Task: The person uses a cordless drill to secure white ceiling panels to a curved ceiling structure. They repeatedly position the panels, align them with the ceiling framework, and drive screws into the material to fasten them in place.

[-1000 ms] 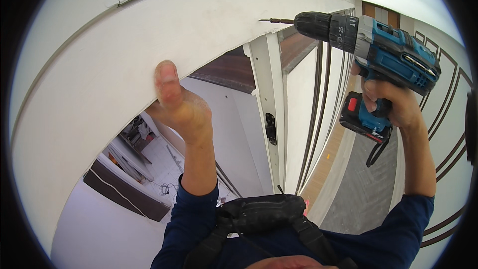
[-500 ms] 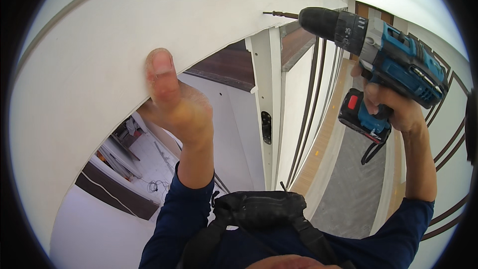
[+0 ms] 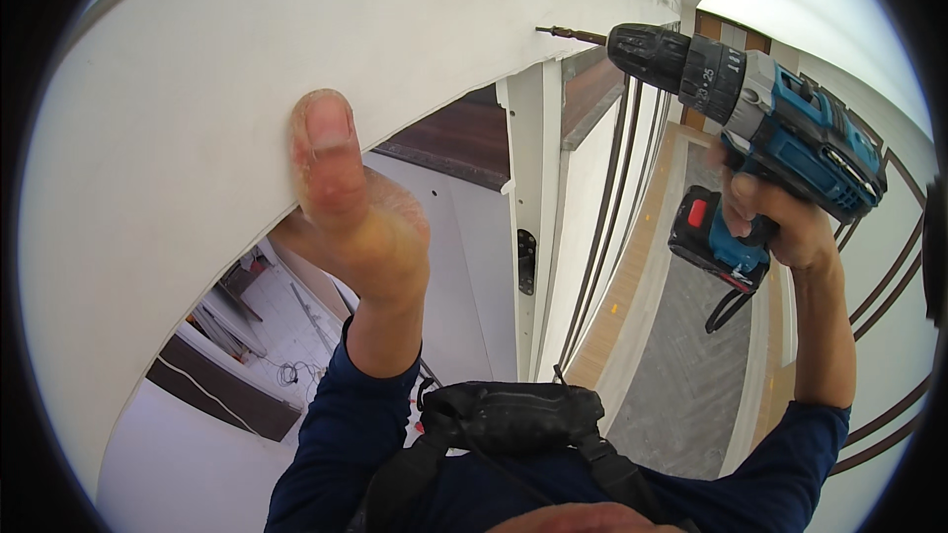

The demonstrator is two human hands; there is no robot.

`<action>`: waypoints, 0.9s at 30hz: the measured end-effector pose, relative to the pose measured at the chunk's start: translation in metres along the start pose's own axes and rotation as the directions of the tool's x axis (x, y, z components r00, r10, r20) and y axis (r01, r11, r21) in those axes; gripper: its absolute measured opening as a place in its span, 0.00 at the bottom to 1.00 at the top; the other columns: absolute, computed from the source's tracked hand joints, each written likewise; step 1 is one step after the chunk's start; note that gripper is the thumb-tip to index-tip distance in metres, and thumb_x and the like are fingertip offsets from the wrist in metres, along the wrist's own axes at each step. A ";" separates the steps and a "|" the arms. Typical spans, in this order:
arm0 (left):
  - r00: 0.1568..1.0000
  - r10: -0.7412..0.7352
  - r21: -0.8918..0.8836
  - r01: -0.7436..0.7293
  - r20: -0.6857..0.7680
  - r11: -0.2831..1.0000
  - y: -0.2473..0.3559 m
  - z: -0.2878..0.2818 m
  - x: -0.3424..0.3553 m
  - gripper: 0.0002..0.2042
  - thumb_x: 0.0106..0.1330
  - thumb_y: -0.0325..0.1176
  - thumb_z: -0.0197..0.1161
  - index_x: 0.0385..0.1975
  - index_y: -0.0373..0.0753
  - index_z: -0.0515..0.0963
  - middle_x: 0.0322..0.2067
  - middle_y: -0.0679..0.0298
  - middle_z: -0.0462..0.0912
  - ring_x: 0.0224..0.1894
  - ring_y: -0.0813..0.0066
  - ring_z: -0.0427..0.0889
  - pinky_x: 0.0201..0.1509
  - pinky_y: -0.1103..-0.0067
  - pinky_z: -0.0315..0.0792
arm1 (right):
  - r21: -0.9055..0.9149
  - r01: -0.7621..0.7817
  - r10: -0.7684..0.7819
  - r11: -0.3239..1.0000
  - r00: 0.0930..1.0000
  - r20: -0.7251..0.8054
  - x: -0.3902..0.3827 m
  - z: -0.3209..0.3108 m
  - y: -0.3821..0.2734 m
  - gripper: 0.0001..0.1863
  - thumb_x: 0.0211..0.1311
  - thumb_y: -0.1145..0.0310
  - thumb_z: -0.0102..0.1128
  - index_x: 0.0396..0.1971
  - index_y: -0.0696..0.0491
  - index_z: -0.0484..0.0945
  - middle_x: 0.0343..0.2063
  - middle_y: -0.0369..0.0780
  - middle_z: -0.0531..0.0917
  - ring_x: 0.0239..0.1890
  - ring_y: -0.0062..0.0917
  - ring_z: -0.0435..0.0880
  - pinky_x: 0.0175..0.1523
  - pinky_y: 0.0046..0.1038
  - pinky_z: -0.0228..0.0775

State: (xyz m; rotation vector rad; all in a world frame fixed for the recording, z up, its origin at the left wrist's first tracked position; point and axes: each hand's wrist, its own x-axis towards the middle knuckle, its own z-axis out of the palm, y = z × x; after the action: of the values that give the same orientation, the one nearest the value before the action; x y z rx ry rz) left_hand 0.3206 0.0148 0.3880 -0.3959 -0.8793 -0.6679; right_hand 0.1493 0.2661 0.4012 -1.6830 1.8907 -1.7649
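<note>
A broad white panel fills the upper left. My left hand grips its lower edge, thumb pressed flat on the face and fingers hidden behind. In my right hand is a blue and black cordless drill, held by its handle, with a battery at the bottom. Its chuck carries a slim driver bit that points left, across the panel's right part. Whether the bit's tip touches the panel, I cannot tell.
A pale door frame with a black hinge-like fitting stands below the panel. Beyond the opening are cables on a floor and a dark brown board. On the right runs a grey patterned floor beside white walls with dark trim.
The drill's front end and bit have shifted slightly right and down in the view. My left hand keeps its grip on the panel edge.
</note>
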 end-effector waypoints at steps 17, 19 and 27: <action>0.997 0.021 0.086 -0.027 0.071 0.996 0.001 -0.003 -0.001 0.12 0.55 0.36 0.61 0.33 0.32 0.76 0.37 0.61 0.75 0.45 0.73 0.71 0.58 0.76 0.60 | -0.106 0.033 -0.036 0.994 0.999 -0.025 0.003 0.001 -0.004 0.12 0.50 0.76 0.56 0.36 0.60 0.76 0.19 0.35 0.74 0.16 0.16 0.68 0.25 0.20 0.65; 0.997 0.009 0.138 -0.019 0.077 0.990 0.002 -0.003 -0.001 0.12 0.55 0.35 0.61 0.33 0.32 0.76 0.37 0.61 0.75 0.44 0.73 0.71 0.58 0.76 0.60 | -0.093 0.029 -0.031 0.995 0.999 -0.015 0.005 0.002 -0.004 0.09 0.50 0.76 0.57 0.34 0.59 0.75 0.18 0.34 0.73 0.16 0.16 0.68 0.24 0.20 0.64; 0.999 -0.016 0.194 0.023 -0.038 0.981 0.010 0.009 -0.003 0.12 0.55 0.34 0.63 0.34 0.33 0.77 0.38 0.62 0.74 0.44 0.73 0.72 0.58 0.75 0.61 | -0.096 0.028 -0.035 0.995 0.997 -0.071 0.012 0.003 0.002 0.18 0.46 0.69 0.60 0.37 0.63 0.75 0.15 0.33 0.70 0.13 0.17 0.68 0.20 0.21 0.62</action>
State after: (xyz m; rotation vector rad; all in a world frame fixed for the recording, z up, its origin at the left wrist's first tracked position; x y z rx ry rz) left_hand 0.3211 0.0287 0.3908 -0.1989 -0.9058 -0.5994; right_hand 0.1452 0.2555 0.4060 -1.7113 2.0203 -1.7986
